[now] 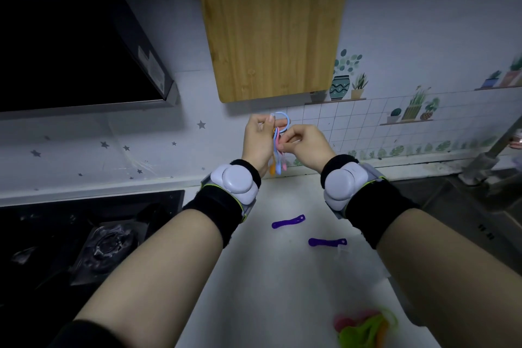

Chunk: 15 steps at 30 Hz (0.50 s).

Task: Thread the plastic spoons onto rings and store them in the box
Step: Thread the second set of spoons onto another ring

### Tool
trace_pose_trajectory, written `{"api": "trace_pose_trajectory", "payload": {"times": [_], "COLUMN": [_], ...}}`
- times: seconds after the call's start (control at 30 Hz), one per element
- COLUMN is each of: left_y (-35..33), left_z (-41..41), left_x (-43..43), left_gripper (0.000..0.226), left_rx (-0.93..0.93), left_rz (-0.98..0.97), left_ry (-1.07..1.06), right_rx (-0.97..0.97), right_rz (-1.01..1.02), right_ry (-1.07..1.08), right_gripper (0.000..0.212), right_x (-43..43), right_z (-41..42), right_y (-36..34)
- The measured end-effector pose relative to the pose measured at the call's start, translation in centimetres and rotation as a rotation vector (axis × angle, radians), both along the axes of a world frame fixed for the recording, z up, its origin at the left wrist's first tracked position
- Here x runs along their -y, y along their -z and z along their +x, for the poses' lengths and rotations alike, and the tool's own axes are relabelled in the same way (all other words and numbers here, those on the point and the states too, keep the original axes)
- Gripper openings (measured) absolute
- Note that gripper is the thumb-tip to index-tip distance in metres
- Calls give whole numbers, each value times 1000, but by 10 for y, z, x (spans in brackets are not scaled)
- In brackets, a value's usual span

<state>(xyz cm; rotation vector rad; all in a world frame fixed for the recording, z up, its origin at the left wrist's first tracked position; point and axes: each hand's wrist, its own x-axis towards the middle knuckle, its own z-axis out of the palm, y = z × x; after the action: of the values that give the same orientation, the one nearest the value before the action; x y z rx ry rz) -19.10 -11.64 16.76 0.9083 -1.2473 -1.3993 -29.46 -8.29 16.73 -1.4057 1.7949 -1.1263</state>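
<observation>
Both hands are raised above the white counter (268, 277). My left hand (258, 141) pinches a light blue ring (282, 117) at its top. Several plastic spoons (278, 158) in blue, pink and orange hang from the ring between my hands. My right hand (306, 145) pinches the spoon handles just below the ring. Two purple spoons (288, 221) (327, 242) lie loose on the counter below my wrists. A blurred bunch of pink, green and orange spoons (364, 328) lies at the counter's near edge. No box is in view.
A black gas stove (84, 243) sits to the left, under a dark range hood (70, 37). A wooden cutting board (271, 22) hangs on the wall straight ahead. A sink (463, 206) with a faucet (485, 155) lies to the right.
</observation>
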Motion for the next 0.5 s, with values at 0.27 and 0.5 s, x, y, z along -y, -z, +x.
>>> {"api": "trace_pose_trajectory", "payload": {"times": [0.27,0.5], "left_y": [49,91], "left_z": [2,8], "left_x": [10,21], "left_gripper": [18,12], "left_rx": [98,187], "left_rz": [61,109], "left_ry": [-17,14], "right_rx": [179,15], "right_rz": [100,260], "right_ry": [-51,116], "right_gripper": [32,19], "right_x": [6,17], "right_z": [-4,-10], "right_y": [43,90]}}
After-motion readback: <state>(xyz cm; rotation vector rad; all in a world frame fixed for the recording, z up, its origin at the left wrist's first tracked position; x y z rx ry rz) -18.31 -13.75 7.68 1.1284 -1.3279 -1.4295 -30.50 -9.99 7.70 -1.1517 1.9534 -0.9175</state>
